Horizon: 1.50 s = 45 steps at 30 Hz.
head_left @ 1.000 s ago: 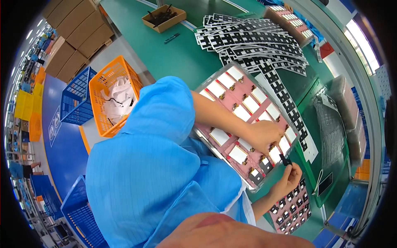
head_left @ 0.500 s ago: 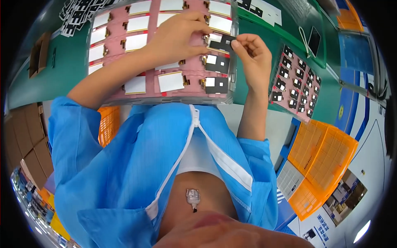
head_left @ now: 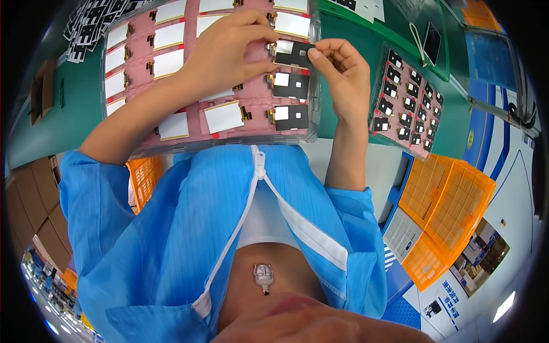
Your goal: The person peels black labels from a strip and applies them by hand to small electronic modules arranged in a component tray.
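At my far left, a box (head_left: pixel 43 94) is sitting on the green counter (head_left: pixel 63 128), a pen (head_left: pixel 62 94) lying just beside it. Past them, black-and-white strips (head_left: pixel 86 37) are lying in a heap. In front of me, a pink-lined tray (head_left: pixel 137 48) is carrying rows of white panels (head_left: pixel 224 116). My left hand (head_left: pixel 274 51) is reaching across it, thumb and forefinger spread around the left end of one panel near the tray's right side; I cannot tell whether the tips are touching it. Over that panel lies a black piece (head_left: pixel 293 54), and my right hand (head_left: pixel 344 77) is pinching its right end between thumb and forefinger. Nearer me, two covered panels (head_left: pixel 290 86) are lying in the same column. Further right, a smaller tray is holding small parts (head_left: pixel 381 124), a phone (head_left: pixel 433 46) is lying beyond it, and an orange crate (head_left: pixel 440 197) is standing off the counter's near edge.
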Motion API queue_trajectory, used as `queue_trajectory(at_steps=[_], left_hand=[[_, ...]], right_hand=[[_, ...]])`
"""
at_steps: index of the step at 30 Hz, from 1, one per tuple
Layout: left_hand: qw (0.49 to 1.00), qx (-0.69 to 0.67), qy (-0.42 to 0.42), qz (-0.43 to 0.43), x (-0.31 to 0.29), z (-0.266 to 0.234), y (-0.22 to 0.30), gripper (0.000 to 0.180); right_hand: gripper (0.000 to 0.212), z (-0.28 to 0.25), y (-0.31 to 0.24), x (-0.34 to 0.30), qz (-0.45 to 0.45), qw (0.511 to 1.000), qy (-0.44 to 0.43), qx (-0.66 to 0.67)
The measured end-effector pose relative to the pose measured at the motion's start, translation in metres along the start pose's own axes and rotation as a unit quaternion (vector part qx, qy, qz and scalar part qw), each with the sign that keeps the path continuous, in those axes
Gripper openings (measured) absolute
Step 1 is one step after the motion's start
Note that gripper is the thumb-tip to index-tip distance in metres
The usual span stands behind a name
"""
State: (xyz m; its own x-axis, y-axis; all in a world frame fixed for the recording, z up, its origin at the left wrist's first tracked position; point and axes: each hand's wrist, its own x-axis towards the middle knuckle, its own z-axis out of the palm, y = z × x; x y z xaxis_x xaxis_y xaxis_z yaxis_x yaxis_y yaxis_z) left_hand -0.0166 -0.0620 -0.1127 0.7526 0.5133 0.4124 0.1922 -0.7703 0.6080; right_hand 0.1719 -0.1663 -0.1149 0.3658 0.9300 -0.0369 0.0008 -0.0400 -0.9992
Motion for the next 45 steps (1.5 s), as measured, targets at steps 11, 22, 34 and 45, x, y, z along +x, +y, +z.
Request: queue_trajectory(at_steps=[11, 22, 34, 45], left_hand=[[0.998, -0.018, -0.052, -0.032, 0.0005, -0.0055, 0.0017, 0.043], [0.998, -0.017, -0.050, -0.018, 0.0001, -0.0045, 0.0004, 0.042], [0.995, -0.043, -0.066, -0.053, 0.0007, -0.0064, 0.0026, 0.039], [0.997, -0.038, -0.056, -0.023, 0.0004, -0.0055, -0.0011, 0.038]], right_hand=[[0.012, -0.0024, 0.0001, 0.0003, 0.013, 1.000, -0.022, -0.014], [0.013, -0.0037, 0.0012, -0.0003, 0.015, 0.999, -0.019, -0.025], [0.012, -0.0002, 0.0058, 0.0006, -0.020, 0.998, -0.011, -0.051], [0.014, 0.0024, 0.0045, -0.0049, -0.029, 0.996, 0.005, -0.084]])
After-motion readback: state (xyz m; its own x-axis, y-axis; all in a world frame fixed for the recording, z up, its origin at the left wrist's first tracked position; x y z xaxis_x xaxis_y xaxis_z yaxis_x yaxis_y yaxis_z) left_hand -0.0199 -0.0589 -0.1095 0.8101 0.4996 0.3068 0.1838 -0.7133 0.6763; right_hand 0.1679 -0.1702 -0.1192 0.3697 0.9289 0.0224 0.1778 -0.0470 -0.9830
